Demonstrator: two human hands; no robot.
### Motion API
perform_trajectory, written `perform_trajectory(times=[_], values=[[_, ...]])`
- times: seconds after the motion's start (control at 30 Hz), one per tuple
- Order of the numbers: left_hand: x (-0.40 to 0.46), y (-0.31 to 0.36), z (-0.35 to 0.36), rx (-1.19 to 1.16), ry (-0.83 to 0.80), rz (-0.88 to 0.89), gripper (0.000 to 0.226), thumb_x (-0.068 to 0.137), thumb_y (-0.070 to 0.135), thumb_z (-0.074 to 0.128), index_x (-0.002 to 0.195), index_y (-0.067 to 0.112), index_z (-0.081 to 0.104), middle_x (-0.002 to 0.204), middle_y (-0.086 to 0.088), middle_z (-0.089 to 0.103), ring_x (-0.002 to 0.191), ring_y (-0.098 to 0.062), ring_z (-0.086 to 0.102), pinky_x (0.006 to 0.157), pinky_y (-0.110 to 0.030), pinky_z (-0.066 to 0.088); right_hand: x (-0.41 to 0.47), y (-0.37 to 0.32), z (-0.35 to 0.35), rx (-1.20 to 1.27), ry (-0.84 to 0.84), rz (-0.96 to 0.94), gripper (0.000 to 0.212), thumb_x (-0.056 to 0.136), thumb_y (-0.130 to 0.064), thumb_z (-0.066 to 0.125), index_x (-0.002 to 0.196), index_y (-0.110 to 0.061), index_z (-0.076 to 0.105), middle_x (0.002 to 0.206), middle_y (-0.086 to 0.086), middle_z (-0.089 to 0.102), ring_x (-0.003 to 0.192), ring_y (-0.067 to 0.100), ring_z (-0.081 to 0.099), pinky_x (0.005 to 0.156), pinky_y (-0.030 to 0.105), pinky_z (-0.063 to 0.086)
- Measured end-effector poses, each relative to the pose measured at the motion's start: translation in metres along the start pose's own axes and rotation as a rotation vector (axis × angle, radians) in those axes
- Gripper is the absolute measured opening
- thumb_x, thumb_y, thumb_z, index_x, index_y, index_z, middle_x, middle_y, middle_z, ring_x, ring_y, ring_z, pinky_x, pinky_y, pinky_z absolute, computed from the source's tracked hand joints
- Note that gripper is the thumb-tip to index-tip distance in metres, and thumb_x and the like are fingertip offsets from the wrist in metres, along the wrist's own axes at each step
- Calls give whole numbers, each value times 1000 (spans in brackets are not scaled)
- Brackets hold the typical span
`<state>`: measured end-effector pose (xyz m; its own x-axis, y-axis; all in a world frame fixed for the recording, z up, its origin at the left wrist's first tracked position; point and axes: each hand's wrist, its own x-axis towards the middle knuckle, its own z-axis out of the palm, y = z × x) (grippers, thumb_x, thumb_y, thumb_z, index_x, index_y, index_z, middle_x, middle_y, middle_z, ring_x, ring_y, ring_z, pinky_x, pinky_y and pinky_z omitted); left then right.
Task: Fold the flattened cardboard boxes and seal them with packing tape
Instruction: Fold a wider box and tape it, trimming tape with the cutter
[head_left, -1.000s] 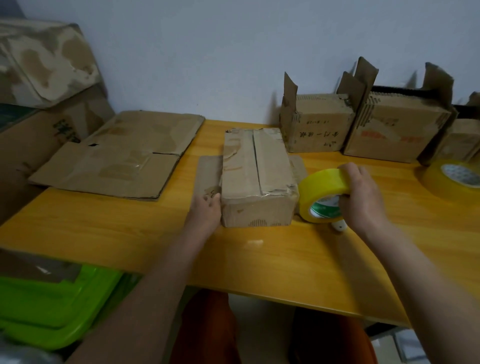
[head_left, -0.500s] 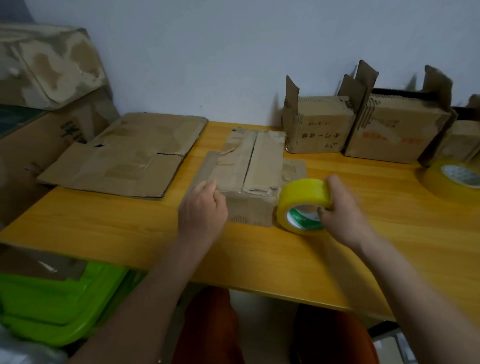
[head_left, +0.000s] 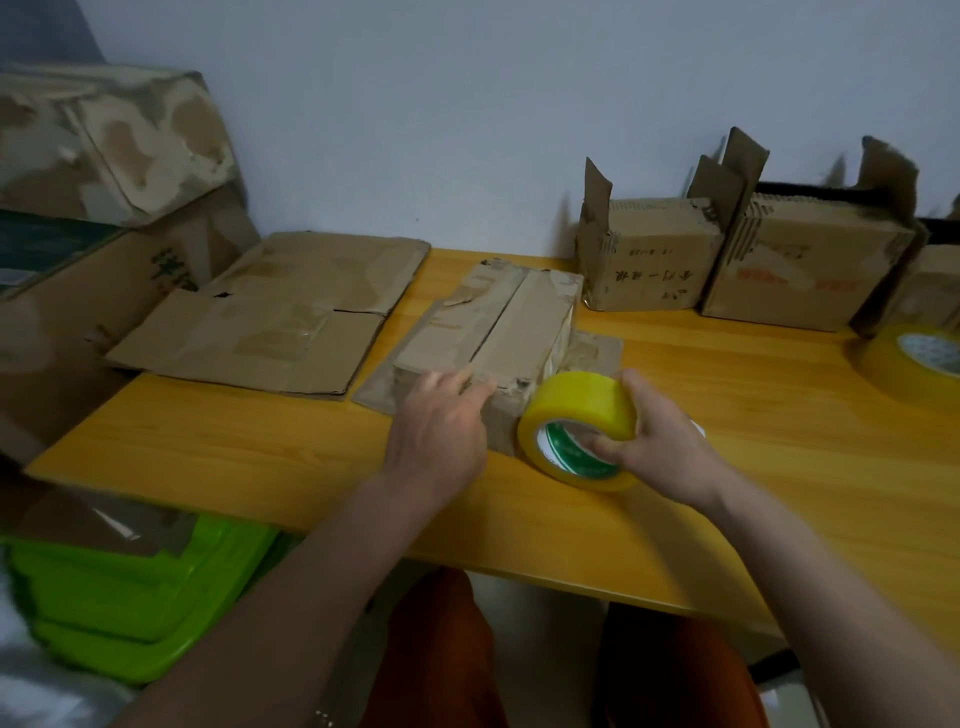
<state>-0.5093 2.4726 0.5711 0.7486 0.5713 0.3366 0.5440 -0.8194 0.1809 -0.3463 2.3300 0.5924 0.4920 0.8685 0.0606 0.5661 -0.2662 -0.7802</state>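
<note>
A folded brown cardboard box (head_left: 511, 325) lies on the yellow wooden table (head_left: 260, 447), turned at a slant, its top flaps closed along a centre seam. My left hand (head_left: 441, 426) rests on the box's near end with fingers laid flat over the top edge. My right hand (head_left: 657, 447) grips a yellow roll of packing tape (head_left: 576, 415), thumb in its core, right against the box's near right corner. A stack of flattened cardboard boxes (head_left: 280, 322) lies at the table's left.
Two folded boxes with raised flaps (head_left: 649, 254) (head_left: 800, 265) stand against the wall at the back right. A second tape roll (head_left: 914, 358) lies at the right edge. Large cartons (head_left: 98, 171) pile up on the left, and a green plastic bin (head_left: 135, 587) sits below the table edge.
The box has turned to a slant. My left hand slid from its left side up onto its near top edge. My right hand brought the tape roll left, against the box's corner.
</note>
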Motion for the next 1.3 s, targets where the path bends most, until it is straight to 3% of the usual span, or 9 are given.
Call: perform_trajectory(times=[0.2, 0.4, 0.5, 0.63, 0.93, 1.03, 1.13, 1.2, 1.3], values=[[15, 22, 1, -222, 116, -283, 29, 97, 45, 48, 98, 16, 53, 97, 2, 54, 105, -18, 48, 79, -31, 38, -14, -9, 0, 276, -78, 63, 26, 85, -40, 61, 108, -32, 51, 101, -20, 55, 97, -2, 56, 66, 5, 43], [21, 17, 3, -249, 42, -349, 71, 85, 58, 61, 143, 22, 42, 145, 0, 46, 136, -19, 37, 103, -35, 37, -13, -9, 8, 192, -91, 74, 32, 88, -49, 47, 104, -22, 51, 94, -10, 56, 87, 4, 56, 69, 15, 44], [20, 13, 3, -229, 10, -317, 74, 86, 58, 60, 146, 18, 41, 153, -1, 38, 142, -18, 29, 112, -35, 28, -11, -10, 3, 121, -133, 124, 65, 76, -67, 40, 112, -15, 53, 106, 1, 59, 100, 16, 57, 90, 39, 49], [22, 5, -1, -277, -33, -283, 78, 84, 56, 64, 146, 17, 39, 151, -2, 39, 140, -19, 32, 112, -35, 31, -17, -14, 3, 207, -205, 150, 63, 81, -62, 42, 124, -18, 52, 125, 0, 57, 113, 14, 54, 102, 40, 45], [33, -11, -5, -354, -149, -253, 101, 71, 58, 74, 151, 26, 23, 150, 12, 41, 140, -14, 28, 108, -34, 30, -31, -23, 13, 429, -380, 155, 20, 92, -29, 57, 108, -16, 60, 87, -1, 69, 77, 10, 66, 73, 23, 55], [35, -8, -5, -327, -157, -307, 113, 59, 65, 78, 151, 25, 25, 151, 14, 38, 146, -20, 18, 114, -42, 26, -15, 5, 5, 279, -20, 167, 19, 95, -25, 56, 84, -11, 63, 70, 2, 64, 67, 14, 59, 64, 29, 49], [35, -8, -4, -309, -151, -310, 111, 60, 63, 78, 151, 24, 25, 151, 13, 38, 147, -22, 15, 115, -43, 23, 13, 53, -10, -285, 344, 350, 21, 96, -30, 54, 100, -10, 61, 102, 11, 61, 95, 26, 55, 83, 41, 47], [33, -11, -3, -309, -164, -302, 111, 61, 63, 78, 151, 26, 25, 152, 14, 37, 147, -22, 15, 115, -43, 24, 19, 80, -13, -511, 313, 507, 36, 97, -32, 50, 118, -3, 53, 121, 20, 49, 114, 36, 44, 94, 42, 39], [33, -13, -6, -313, -177, -282, 111, 61, 64, 77, 151, 26, 24, 152, 15, 37, 148, -23, 12, 115, -44, 23, 24, 105, -15, -546, 292, 586, 32, 95, -34, 52, 102, -3, 57, 106, 20, 57, 97, 37, 51, 81, 41, 43]])
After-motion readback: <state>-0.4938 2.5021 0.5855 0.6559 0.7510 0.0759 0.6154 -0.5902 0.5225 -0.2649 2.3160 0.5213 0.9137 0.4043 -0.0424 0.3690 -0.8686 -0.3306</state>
